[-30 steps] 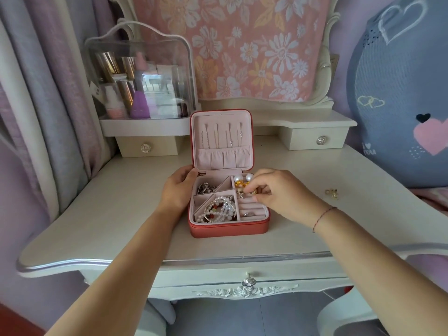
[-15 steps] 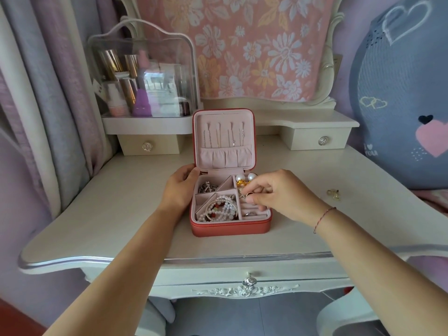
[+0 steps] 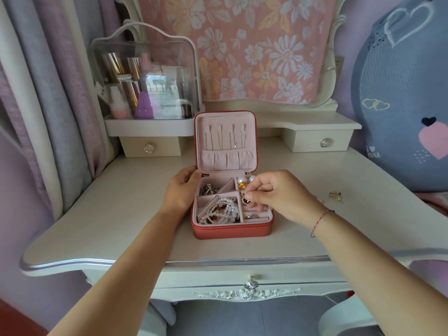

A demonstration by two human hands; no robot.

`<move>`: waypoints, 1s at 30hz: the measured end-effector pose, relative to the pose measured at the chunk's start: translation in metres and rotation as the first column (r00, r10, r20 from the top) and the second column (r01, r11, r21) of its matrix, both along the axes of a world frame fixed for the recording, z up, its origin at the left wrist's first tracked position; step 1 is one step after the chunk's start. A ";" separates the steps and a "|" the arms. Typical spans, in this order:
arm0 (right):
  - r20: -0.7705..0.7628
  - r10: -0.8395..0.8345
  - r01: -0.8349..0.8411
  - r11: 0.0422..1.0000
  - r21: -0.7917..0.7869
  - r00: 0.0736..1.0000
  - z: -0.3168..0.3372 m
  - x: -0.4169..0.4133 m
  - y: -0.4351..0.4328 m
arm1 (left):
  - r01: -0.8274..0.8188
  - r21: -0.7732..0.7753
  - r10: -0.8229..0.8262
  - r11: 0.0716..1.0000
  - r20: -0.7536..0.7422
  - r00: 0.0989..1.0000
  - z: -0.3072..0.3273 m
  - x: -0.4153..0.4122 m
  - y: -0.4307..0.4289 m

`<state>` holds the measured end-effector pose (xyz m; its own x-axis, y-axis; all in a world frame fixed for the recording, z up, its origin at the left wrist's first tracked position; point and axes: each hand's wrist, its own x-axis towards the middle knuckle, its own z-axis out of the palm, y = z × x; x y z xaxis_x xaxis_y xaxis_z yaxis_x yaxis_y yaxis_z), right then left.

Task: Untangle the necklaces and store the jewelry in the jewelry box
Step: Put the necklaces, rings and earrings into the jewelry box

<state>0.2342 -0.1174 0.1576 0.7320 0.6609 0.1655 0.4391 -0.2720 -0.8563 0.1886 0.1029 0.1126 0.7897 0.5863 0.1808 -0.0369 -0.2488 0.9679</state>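
Square red jewelry box [image 3: 230,232], pink-velvet lined, open at frame centre on glossy counter [image 3: 116,214]; left wall gripped by left hand [image 3: 180,193]; round dark pendant [image 3: 246,201] pinched by right hand [image 3: 277,192] over right compartments.

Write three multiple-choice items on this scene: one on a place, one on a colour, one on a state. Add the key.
1. Where do the bead bracelets lie?
A) front-left compartment of the jewelry box
B) lid pocket
C) on the desk

2. What colour is the box outside?
A) blue
B) white
C) red

3. What is the right hand doing?
A) lying flat
B) pinching a dark pendant over the box
C) pulling a drawer knob

Key: 1 A, the beads fill that compartment; 2 C, its front wall is red; 3 B, it grips the pendant above the right-side compartments.
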 end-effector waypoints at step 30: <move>0.434 -0.159 0.178 0.984 -0.002 0.887 -0.022 -0.008 -0.007 | -0.010 -0.009 0.010 1.000 0.003 1.000 -0.004 0.001 0.003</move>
<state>0.2259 -0.1246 0.1353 0.6959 0.5468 0.4655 0.7064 -0.4049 -0.5805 0.1896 0.1062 0.1088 0.7830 0.5960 0.1781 -0.0373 -0.2408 0.9699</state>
